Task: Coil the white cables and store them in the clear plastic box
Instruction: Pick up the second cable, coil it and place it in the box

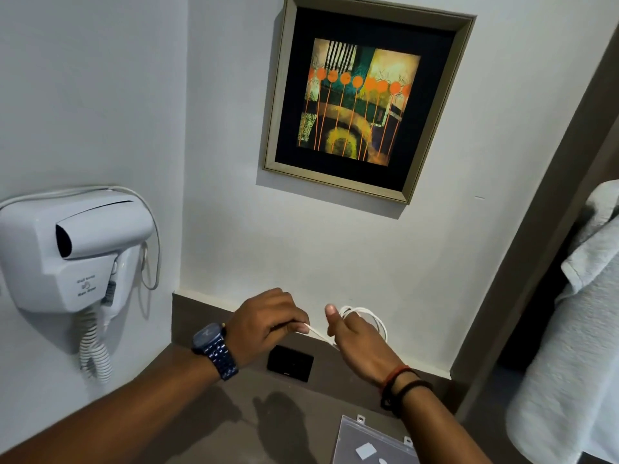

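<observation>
A white cable [371, 316] hangs in loops from my right hand [355, 339], which is raised in front of the wall with its thumb up and fingers closed on the coil. My left hand [268, 321] pinches the free stretch of the same cable [316, 333], which runs taut between the two hands. The clear plastic box [371, 443] lies on the brown counter at the bottom edge, below my right forearm. Something small and white shows inside it. Its lower part is cut off by the frame.
A white wall-mounted hair dryer [77, 249] with a coiled cord hangs at the left. A black socket plate [290, 363] sits in the counter's upstand under my hands. A framed picture [365, 98] hangs above. White towels [576, 329] hang at the right.
</observation>
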A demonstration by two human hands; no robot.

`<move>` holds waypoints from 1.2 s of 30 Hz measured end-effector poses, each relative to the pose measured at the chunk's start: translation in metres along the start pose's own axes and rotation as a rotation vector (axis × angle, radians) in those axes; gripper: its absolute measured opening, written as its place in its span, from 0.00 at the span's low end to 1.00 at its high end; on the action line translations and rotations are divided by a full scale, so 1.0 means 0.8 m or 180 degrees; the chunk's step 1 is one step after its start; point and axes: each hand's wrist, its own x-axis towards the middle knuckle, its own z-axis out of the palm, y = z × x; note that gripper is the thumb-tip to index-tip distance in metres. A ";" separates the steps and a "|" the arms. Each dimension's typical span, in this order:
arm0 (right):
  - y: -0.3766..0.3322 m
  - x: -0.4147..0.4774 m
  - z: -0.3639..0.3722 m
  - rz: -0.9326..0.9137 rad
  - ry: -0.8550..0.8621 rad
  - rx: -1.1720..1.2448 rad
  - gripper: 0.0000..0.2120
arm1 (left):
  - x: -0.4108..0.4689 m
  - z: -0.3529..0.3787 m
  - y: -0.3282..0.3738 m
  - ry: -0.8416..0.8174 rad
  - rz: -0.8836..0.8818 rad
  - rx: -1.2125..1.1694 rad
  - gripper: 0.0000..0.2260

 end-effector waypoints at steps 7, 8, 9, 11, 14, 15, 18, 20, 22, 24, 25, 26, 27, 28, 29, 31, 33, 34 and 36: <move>-0.024 -0.016 0.009 -0.0399 -0.1274 0.1583 0.35 | 0.012 -0.009 -0.002 0.0362 -0.0364 -0.0190 0.17; -0.028 -0.018 0.008 -0.0411 -0.1438 0.1892 0.34 | 0.013 -0.006 0.001 0.0451 -0.0526 -0.0304 0.17; -0.030 -0.019 0.008 -0.0437 -0.1550 0.2161 0.33 | 0.014 -0.001 0.005 0.0518 -0.0712 -0.0437 0.16; -0.032 -0.019 0.005 -0.0453 -0.1720 0.2657 0.31 | 0.013 0.011 0.015 0.0530 -0.1110 -0.0827 0.05; -0.031 -0.021 -0.001 -0.0398 -0.2077 0.3388 0.29 | 0.011 0.028 0.026 0.0471 -0.1666 -0.1378 0.17; -0.030 -0.022 -0.003 -0.0381 -0.2212 0.3596 0.29 | 0.012 0.032 0.031 0.0449 -0.1828 -0.1562 0.19; -0.031 -0.024 -0.005 -0.0374 -0.2460 0.4087 0.28 | 0.015 0.039 0.047 0.0411 -0.2088 -0.2161 0.20; -0.031 -0.026 -0.008 -0.0399 -0.2551 0.4361 0.27 | 0.016 0.043 0.056 0.0346 -0.2273 -0.2354 0.19; -0.030 -0.027 -0.011 -0.0400 -0.2587 0.4564 0.26 | 0.016 0.044 0.064 0.0413 -0.2516 -0.2512 0.15; -0.026 -0.027 -0.012 -0.0385 -0.2563 0.4683 0.26 | 0.016 0.042 0.069 0.0561 -0.2766 -0.2703 0.11; -0.024 -0.028 -0.012 -0.0377 -0.2541 0.4722 0.26 | 0.015 0.042 0.070 0.0579 -0.2842 -0.2796 0.09; -0.022 -0.027 -0.011 -0.0368 -0.2510 0.4758 0.26 | 0.014 0.041 0.072 0.0556 -0.2886 -0.2881 0.08; -0.020 -0.027 -0.011 -0.0368 -0.2472 0.4790 0.27 | 0.013 0.041 0.074 0.0519 -0.2924 -0.2951 0.07; -0.018 -0.027 -0.011 -0.0382 -0.2430 0.4813 0.26 | 0.012 0.041 0.075 0.0490 -0.2971 -0.3025 0.07; -0.016 -0.026 -0.012 -0.0407 -0.2387 0.4822 0.26 | 0.010 0.041 0.076 0.0468 -0.3010 -0.3136 0.07; -0.013 -0.025 -0.014 -0.0435 -0.2301 0.4795 0.25 | 0.006 0.040 0.075 0.0384 -0.3037 -0.3501 0.08; -0.009 -0.026 -0.017 -0.0448 -0.2274 0.4784 0.24 | 0.002 0.039 0.074 0.0252 -0.2962 -0.3767 0.09; -0.007 -0.026 -0.018 -0.0462 -0.2266 0.4797 0.24 | 0.001 0.039 0.074 0.0208 -0.2909 -0.3847 0.10; -0.004 -0.027 -0.017 -0.0471 -0.2184 0.4790 0.23 | 0.000 0.039 0.074 0.0191 -0.2838 -0.3917 0.15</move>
